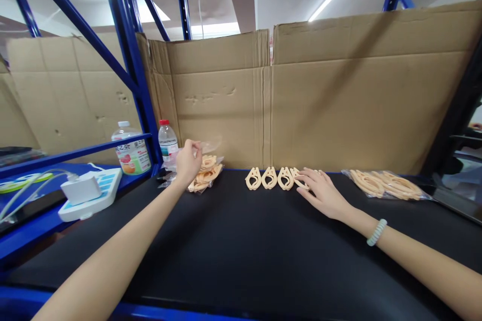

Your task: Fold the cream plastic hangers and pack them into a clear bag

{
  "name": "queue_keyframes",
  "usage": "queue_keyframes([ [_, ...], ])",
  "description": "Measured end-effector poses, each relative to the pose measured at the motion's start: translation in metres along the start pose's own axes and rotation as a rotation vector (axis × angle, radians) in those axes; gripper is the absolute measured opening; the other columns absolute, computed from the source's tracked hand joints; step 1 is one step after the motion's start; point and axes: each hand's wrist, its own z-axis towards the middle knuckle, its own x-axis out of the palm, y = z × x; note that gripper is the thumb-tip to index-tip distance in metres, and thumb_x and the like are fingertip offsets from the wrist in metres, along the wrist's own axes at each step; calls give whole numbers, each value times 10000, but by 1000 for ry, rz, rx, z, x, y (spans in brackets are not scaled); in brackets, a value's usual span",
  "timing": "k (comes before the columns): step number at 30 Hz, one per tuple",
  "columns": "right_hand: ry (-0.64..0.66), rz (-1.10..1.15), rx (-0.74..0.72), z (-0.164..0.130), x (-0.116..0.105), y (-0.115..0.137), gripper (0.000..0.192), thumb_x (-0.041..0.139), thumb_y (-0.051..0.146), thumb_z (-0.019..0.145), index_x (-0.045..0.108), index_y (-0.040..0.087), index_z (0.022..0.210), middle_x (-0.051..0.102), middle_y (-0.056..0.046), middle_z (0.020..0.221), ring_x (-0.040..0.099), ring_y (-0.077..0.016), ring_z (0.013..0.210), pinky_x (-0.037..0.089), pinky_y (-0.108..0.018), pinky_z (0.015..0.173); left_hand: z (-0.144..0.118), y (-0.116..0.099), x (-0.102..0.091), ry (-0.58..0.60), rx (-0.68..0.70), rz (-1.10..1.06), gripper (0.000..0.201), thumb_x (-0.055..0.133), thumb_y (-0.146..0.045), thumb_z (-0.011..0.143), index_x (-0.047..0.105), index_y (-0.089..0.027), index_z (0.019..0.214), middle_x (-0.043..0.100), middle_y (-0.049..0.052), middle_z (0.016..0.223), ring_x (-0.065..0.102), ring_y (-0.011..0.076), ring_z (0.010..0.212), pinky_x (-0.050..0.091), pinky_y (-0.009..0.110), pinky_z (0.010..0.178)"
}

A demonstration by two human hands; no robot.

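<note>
My left hand (189, 161) is raised at the left with its fingers pinched on a clear plastic bag (211, 146), which sticks out to the right. Beneath and beside it lies a pile of cream-coloured plastic clips (205, 176) in clear bags. To the right, several similar clips (269, 178) stand in a row along the back of the black surface. My right hand (321, 191) is over the right end of that row, fingers stretched out and partly apart. Its fingertips cover part of the last clips, and whether it presses on them I cannot tell.
Bagged cream pieces (384, 184) lie at the back right. A red-capped water bottle (167, 141) and a larger labelled bottle (131, 150) are at the left, near a power strip (92, 195). Cardboard (361, 95) walls the back; a blue metal frame (130, 60) rises at left.
</note>
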Motion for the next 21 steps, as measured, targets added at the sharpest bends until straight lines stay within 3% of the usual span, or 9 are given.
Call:
queue_keyframes([
  [4,-115,135,60,4,-15,0,379,348,438,938,597,199,1096,602,-112,1207,500,-264,1188,333,-489,1039,-10,-35,-8,32,132,-156,52,424,-181,840,402,-219,812,643,88,1201,589,201,1109,461,326,867],
  [6,-180,248,117,6,-24,-1,386,365,442,926,610,172,1054,630,-124,1133,544,-259,1109,392,-443,988,-26,-60,-12,130,274,-329,93,439,-190,841,396,-211,761,640,103,1201,577,217,1133,443,363,920],
  [10,-315,515,338,9,-38,-10,367,402,450,888,631,174,966,668,-109,1026,597,-252,999,448,-420,915,-72,-109,-19,561,552,-570,156,422,-122,809,412,-204,677,633,109,1214,596,217,1085,455,391,917],
  [13,-367,677,409,10,-42,-19,339,429,453,857,629,183,893,680,-103,971,618,-248,954,484,-408,864,-105,-129,-22,901,812,-578,206,402,-25,725,454,-220,682,641,23,1206,516,185,1204,346,391,1069],
  [16,-286,646,347,7,-44,-17,320,447,436,859,629,176,902,686,-96,931,632,-237,901,499,-394,831,-123,-135,-23,1111,875,-553,242,418,-2,621,449,-232,687,624,-19,1231,541,169,1175,264,373,1136],
  [19,-140,492,176,1,-45,3,307,426,387,901,633,180,994,687,-92,1001,633,-226,926,494,-397,856,-124,-136,-25,1188,853,-561,254,445,-45,531,455,-239,694,581,-8,1295,516,221,1208,243,403,1148],
  [21,-29,412,-10,-4,-46,22,322,419,368,920,615,194,1107,654,-90,1146,587,-228,1082,444,-416,966,-119,-139,-28,1203,850,-551,242,444,-73,507,459,-239,682,576,1,1302,515,250,1203,247,419,1143],
])
